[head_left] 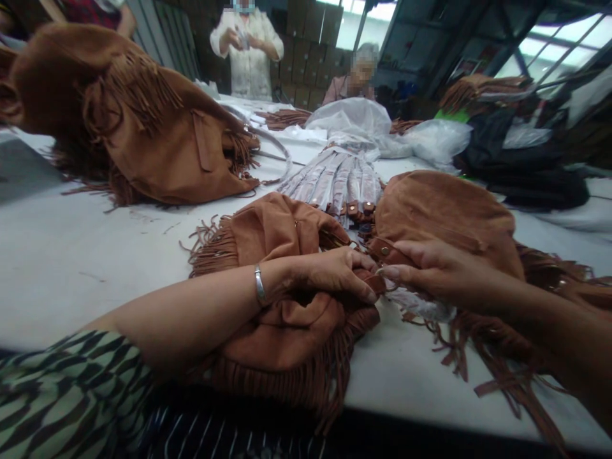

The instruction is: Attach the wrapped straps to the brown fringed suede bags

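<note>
A brown suede bag with fringe [287,344] lies in front of me at the table's near edge. My left hand [342,271] is closed on the bag's edge near its opening, the thumb pressed over a leather tab. Close beside it, my right hand [430,264] pinches a brown leather strap [389,252] with a round metal stud. The fingertips of both hands nearly meet around a metal ring, partly hidden. Just beyond them lies a bundle of plastic-wrapped straps [339,178] with studded ends.
Another fringed bag [444,210] lies to the right, and more bags [143,127] are heaped at the left. Clear plastic bags [354,118] and a dark cloth pile [521,166] are farther back on the white table [119,274]. Two people [253,51] are across the table.
</note>
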Motion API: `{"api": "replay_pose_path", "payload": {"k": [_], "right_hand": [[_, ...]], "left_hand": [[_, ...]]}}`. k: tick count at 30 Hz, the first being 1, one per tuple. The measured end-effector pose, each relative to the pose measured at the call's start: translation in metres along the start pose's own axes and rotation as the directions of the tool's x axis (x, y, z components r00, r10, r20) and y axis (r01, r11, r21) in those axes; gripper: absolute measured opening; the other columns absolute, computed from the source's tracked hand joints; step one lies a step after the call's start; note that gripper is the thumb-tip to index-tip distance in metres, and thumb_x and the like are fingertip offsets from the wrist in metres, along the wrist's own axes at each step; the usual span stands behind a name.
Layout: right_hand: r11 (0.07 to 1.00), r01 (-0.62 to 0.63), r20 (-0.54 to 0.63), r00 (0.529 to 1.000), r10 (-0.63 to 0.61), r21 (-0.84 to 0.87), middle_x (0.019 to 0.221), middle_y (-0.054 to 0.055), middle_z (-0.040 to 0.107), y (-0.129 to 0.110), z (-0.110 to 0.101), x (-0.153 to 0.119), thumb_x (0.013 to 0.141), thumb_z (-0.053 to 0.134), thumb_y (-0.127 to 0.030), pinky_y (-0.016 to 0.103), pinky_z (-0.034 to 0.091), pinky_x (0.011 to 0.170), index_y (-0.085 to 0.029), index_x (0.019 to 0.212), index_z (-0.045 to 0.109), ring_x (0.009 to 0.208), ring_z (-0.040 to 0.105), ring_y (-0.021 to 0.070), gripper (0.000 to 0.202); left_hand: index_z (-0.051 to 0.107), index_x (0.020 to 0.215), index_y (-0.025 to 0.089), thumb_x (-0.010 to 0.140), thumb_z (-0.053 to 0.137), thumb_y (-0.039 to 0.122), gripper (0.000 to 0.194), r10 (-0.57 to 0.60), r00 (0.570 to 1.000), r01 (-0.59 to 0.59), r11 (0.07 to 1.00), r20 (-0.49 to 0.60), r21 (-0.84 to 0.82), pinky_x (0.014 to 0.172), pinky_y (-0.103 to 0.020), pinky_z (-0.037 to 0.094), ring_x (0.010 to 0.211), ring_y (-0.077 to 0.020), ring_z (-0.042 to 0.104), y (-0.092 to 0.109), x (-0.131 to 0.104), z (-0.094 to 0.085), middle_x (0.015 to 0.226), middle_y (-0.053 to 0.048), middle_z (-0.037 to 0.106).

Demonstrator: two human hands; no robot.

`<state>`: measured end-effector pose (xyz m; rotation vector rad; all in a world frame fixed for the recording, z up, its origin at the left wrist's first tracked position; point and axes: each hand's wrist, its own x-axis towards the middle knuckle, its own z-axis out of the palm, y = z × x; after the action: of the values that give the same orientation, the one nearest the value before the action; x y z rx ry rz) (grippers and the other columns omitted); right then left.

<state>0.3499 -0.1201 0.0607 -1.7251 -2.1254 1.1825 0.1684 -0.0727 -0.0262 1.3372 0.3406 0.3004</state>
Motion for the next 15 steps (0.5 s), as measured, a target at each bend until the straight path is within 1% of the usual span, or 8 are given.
{"api": "replay_pose_path", "payload": {"k": [2,4,5,8,10,12,14,15], "right_hand": [[1.000,0.021,-0.073,0.997,-0.021,0.000,0.054,-0.005,0.044,0.003,0.005,-0.005,0.078,0.059,-0.057,0.019,0.028,0.039,-0.017,0.076,0.053,0.044,0.037,0.0069,0.041],[0.999,0.034,-0.111,0.993,-0.034,-0.003,0.051,-0.006,0.043,0.001,0.006,-0.006,0.076,0.061,-0.060,0.019,0.026,0.037,-0.017,0.074,0.052,0.042,0.035,0.0063,0.044],[0.999,0.032,-0.123,0.992,-0.031,0.001,0.051,-0.006,0.043,-0.001,0.005,-0.006,0.075,0.062,-0.061,0.019,0.025,0.036,-0.017,0.073,0.052,0.042,0.035,0.0062,0.045],[0.999,0.011,-0.157,0.988,-0.002,0.053,0.052,-0.005,0.046,-0.007,0.003,-0.003,0.070,0.067,-0.062,0.019,0.027,0.036,-0.016,0.073,0.053,0.042,0.039,0.0067,0.048],[0.993,0.005,-0.185,0.983,0.017,0.116,0.052,-0.004,0.048,-0.008,0.005,-0.001,0.068,0.070,-0.060,0.018,0.029,0.036,-0.016,0.073,0.054,0.042,0.041,0.0070,0.047],[0.979,0.014,-0.243,0.969,0.037,0.204,0.052,-0.004,0.048,-0.007,0.012,0.001,0.069,0.072,-0.055,0.018,0.029,0.037,-0.016,0.074,0.054,0.042,0.041,0.0065,0.043],[0.940,0.043,-0.329,0.941,0.075,0.339,0.051,-0.005,0.048,-0.005,0.025,0.002,0.071,0.073,-0.049,0.017,0.029,0.036,-0.016,0.075,0.054,0.041,0.040,0.0056,0.038],[0.904,0.070,-0.374,0.922,0.103,0.422,0.051,-0.005,0.048,-0.004,0.033,0.002,0.072,0.073,-0.046,0.016,0.029,0.037,-0.017,0.073,0.053,0.041,0.039,0.0051,0.036]], "left_hand": [[0.063,0.088,0.014,0.063,0.072,0.013,0.027,0.017,0.999,-0.015,0.999,0.045,-0.029,0.067,-0.020,0.044,0.069,-0.0079,0.055,0.001,-0.001,0.001,0.078,0.003,0.061],[0.063,0.090,0.014,0.063,0.072,0.010,0.029,0.030,0.995,-0.024,0.997,0.092,-0.068,0.069,-0.020,0.045,0.069,-0.0077,0.056,0.003,-0.004,0.003,0.077,0.003,0.061],[0.062,0.091,0.015,0.063,0.072,0.008,0.030,0.031,0.995,-0.021,0.994,0.098,-0.104,0.069,-0.020,0.045,0.069,-0.0077,0.057,0.004,-0.006,0.004,0.078,0.003,0.061],[0.061,0.092,0.014,0.063,0.072,0.006,0.032,0.026,0.999,-0.017,0.978,0.042,-0.209,0.066,-0.019,0.046,0.065,-0.0063,0.057,0.008,-0.009,0.005,0.074,0.004,0.061],[0.061,0.091,0.013,0.062,0.073,0.004,0.032,0.028,0.999,-0.023,0.970,0.017,-0.241,0.064,-0.017,0.045,0.062,-0.0055,0.056,0.009,-0.010,0.005,0.071,0.005,0.061],[0.062,0.088,0.012,0.061,0.073,0.004,0.030,0.056,0.998,-0.048,0.963,0.025,-0.265,0.066,-0.018,0.045,0.065,-0.0056,0.057,0.009,-0.008,0.004,0.072,0.004,0.061],[0.062,0.085,0.012,0.062,0.075,0.005,0.027,0.101,0.994,-0.085,0.950,0.037,-0.302,0.072,-0.019,0.045,0.069,-0.0064,0.058,0.007,-0.006,0.002,0.076,0.002,0.062],[0.062,0.084,0.012,0.063,0.076,0.008,0.026,0.119,0.992,-0.100,0.942,0.039,-0.321,0.074,-0.020,0.045,0.072,-0.0067,0.058,0.006,-0.004,0.001,0.079,0.002,0.063]]}}
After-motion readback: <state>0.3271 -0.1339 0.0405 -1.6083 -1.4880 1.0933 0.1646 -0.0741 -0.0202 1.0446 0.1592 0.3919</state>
